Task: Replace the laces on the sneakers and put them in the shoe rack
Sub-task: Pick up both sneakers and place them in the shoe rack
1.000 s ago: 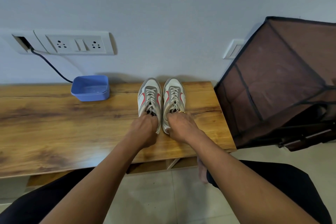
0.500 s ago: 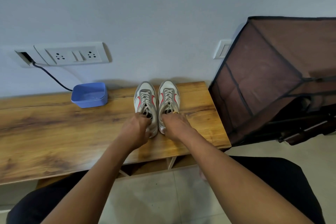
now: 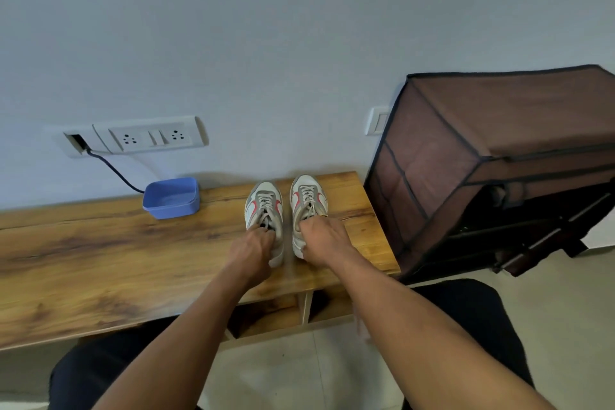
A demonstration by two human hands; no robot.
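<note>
At the 3 o'clock end of the wooden worktop (image 3: 100,260), the left sneaker (image 3: 264,210) and right sneaker (image 3: 307,198) stood side by side, just apart, toes toward the wall at 12 o'clock. Both carried grey laces (image 3: 266,201) threaded through the eyelets. The left hand (image 3: 251,251) gripped the left sneaker at its heel opening, fingers (image 3: 266,236) curled over the collar. The right hand (image 3: 324,238) gripped the right sneaker likewise, fingers (image 3: 307,227) curled into the opening. A blue tub (image 3: 171,198) sat on the worktop at 10 o'clock from the sneakers, near the wall; its interior showed plain blue. The brown fabric shoe rack (image 3: 482,160) stood beside the worktop at 3 o'clock; its contents could not be determined.
</note>
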